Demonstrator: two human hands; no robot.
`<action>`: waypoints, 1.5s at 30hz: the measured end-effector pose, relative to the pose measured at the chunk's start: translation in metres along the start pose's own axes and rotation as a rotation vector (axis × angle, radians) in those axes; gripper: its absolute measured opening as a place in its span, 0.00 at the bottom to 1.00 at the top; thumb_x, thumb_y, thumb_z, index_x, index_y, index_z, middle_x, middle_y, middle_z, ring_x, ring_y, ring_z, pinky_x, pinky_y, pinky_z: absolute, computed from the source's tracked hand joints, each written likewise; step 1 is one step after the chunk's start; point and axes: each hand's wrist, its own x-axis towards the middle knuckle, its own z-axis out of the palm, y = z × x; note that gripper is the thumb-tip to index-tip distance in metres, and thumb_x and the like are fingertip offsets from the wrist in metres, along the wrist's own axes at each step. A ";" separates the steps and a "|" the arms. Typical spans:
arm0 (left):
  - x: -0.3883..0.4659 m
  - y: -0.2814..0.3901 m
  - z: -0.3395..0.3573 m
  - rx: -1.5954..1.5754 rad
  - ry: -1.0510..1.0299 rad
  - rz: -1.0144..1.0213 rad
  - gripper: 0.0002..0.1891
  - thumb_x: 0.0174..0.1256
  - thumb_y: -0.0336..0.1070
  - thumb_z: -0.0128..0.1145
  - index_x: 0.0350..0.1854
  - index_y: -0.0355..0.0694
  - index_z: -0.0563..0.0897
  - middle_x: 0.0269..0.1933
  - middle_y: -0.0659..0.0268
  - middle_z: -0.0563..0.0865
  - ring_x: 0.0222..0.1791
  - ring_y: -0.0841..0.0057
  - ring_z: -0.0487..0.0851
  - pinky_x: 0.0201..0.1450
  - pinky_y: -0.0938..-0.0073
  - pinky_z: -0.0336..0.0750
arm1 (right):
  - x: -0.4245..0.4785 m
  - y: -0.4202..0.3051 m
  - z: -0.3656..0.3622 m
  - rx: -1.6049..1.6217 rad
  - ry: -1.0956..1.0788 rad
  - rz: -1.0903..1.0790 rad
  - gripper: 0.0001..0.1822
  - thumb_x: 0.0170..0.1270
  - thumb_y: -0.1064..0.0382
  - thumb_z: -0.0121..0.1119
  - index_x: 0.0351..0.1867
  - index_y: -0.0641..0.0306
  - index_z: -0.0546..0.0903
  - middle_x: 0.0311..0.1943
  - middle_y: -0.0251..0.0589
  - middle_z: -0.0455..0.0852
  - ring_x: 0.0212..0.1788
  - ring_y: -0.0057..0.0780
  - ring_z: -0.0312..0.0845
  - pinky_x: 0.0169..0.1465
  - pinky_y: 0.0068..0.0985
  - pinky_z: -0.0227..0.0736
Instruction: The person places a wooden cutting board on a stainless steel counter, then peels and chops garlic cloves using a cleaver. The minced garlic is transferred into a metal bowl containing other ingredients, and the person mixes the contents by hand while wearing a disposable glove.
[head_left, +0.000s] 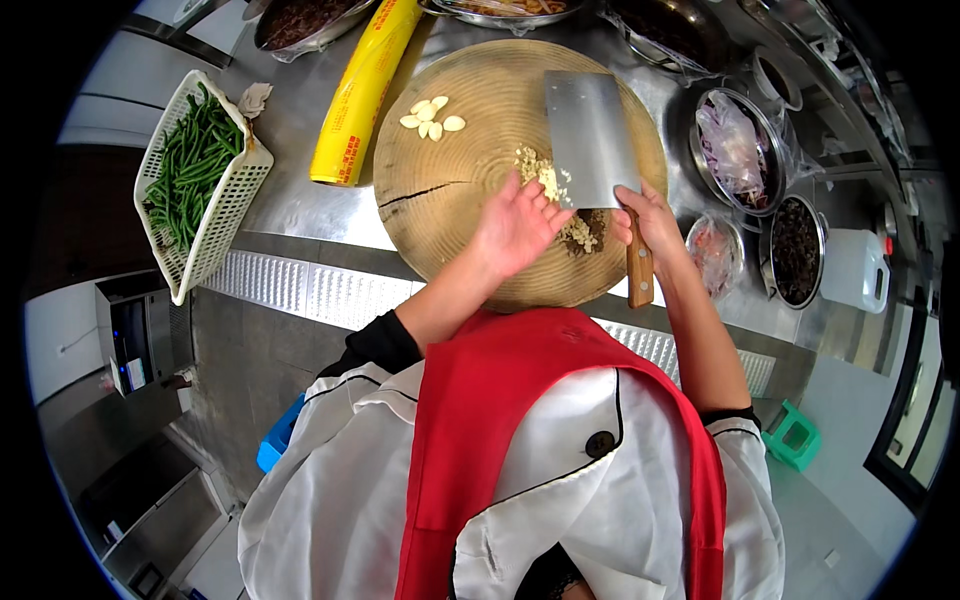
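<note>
My right hand grips a Chinese cleaver where its wooden handle meets the wide steel blade. The blade points away from me over the right half of a round wooden chopping block. Palm up and fingers apart, my left hand is just left of the blade and holds nothing. Chopped garlic lies beyond my left fingers, and more minced bits with darker crumbs lie below the blade. Several whole peeled garlic cloves rest on the block's far left. A dark crack runs in from the block's left edge.
At left, a white plastic basket holds green beans. A yellow roll of cling film lies beside the block. On the right stand a steel bowl with a plastic bag, a pot of dark pieces and a white jug.
</note>
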 end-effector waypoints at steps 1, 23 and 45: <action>-0.005 -0.003 0.013 0.067 0.161 0.047 0.32 0.76 0.57 0.28 0.61 0.29 0.64 0.62 0.52 0.72 0.67 0.58 0.65 0.73 0.59 0.56 | 0.002 -0.002 -0.001 -0.047 0.031 -0.026 0.07 0.69 0.65 0.50 0.46 0.62 0.72 0.18 0.31 0.69 0.14 0.19 0.62 0.18 0.18 0.58; -0.042 0.008 0.000 1.294 0.065 0.319 0.37 0.75 0.60 0.28 0.70 0.30 0.58 0.74 0.56 0.58 0.75 0.64 0.52 0.76 0.63 0.43 | -0.025 -0.007 0.010 -0.425 0.059 -0.049 0.13 0.70 0.66 0.49 0.53 0.63 0.73 0.21 0.30 0.73 0.15 0.16 0.65 0.16 0.20 0.61; -0.043 0.009 -0.033 2.286 0.013 0.868 0.19 0.68 0.33 0.48 0.59 0.34 0.74 0.66 0.51 0.69 0.68 0.56 0.66 0.71 0.61 0.56 | -0.042 -0.030 0.002 -0.572 0.167 -0.172 0.10 0.69 0.64 0.50 0.48 0.65 0.73 0.19 0.31 0.74 0.14 0.17 0.66 0.19 0.20 0.63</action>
